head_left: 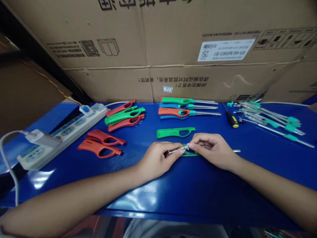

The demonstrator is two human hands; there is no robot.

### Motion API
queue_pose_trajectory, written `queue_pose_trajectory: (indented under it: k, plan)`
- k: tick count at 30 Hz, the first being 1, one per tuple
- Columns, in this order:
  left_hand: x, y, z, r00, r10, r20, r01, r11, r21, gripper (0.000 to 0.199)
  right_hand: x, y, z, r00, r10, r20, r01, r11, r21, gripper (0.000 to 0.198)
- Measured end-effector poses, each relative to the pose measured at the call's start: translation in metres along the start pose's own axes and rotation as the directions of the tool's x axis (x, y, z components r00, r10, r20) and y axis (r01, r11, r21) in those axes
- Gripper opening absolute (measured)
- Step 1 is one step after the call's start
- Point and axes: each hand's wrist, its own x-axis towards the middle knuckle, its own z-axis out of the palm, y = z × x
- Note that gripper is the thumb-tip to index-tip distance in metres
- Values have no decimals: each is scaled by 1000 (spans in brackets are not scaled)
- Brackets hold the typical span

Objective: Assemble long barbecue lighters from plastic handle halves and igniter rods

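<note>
My left hand (158, 157) is closed around a small clear, shiny cylinder (175, 150), perhaps a lighter's gas tank, pointing right. At its tip, my right hand (215, 148) pinches a small pale fitting (187, 147) between thumb and forefinger. Directly beneath the fingertips lies a green lighter handle shell (189, 154), partly hidden by both hands. A metal tube end (237, 151) shows beyond my right wrist. Just behind the hands rests another green half shell (164, 133), its hollow side up.
Finished-looking stick lighters (173, 110) lie at the back middle. Red and green handle shells (99, 147) sit on the left beside a power strip (66, 132). A screwdriver (232, 119) and metal tubes with teal parts (274, 124) lie right. A cardboard box (119, 84) stands behind.
</note>
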Motion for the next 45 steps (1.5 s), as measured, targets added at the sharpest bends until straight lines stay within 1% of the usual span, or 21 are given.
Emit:
queue_pose_trajectory:
  k: [3,6,11,16,18,20,23,26,30,37,42,45]
  plan:
    - [3,2,-5,998,-43,46,45,999,-26,31,2,-2,-2,999,37,12,-37,998,44,37]
    - [4,3,-8,996,-63,58,66,997,-50,30,3,-5,-2,1000,28,10,-29,998,64,39]
    - [5,4,-6,999,-18,35,18,1000,-19,25,2,-5,3,999,-8,-41,11,999,51,41]
    - [5,11,-12,999,17,52,-18,1000,19,24,3,-3,3,1000,-25,-13,25,999,43,41]
    - [4,14,-18,997,62,40,-65,995,81,24,4,-4,1,999,-42,5,42,998,38,43]
    - [2,15,-24,993,115,20,-117,974,195,25,6,-4,-2,999,-45,9,44,998,49,45]
    - [1,14,-30,990,139,29,-140,923,358,28,9,-3,-7,999,-38,-11,39,996,76,47]
    - [0,13,-31,989,130,75,-150,895,420,28,10,-1,-11,999,-46,-25,48,997,64,47]
    - [-1,13,-30,982,126,139,-175,884,433,25,11,1,-13,998,-37,-46,39,998,39,48]
    - [-3,15,-32,989,71,129,-126,857,499,9,12,4,-14,997,-67,-49,68,997,32,47]
    - [-4,16,-34,990,49,133,-117,814,570,10,12,2,-15,996,-82,-36,83,996,32,44]
    - [-4,17,-34,994,11,111,-72,827,558,15,12,2,-15,996,-87,-23,88,995,36,43]
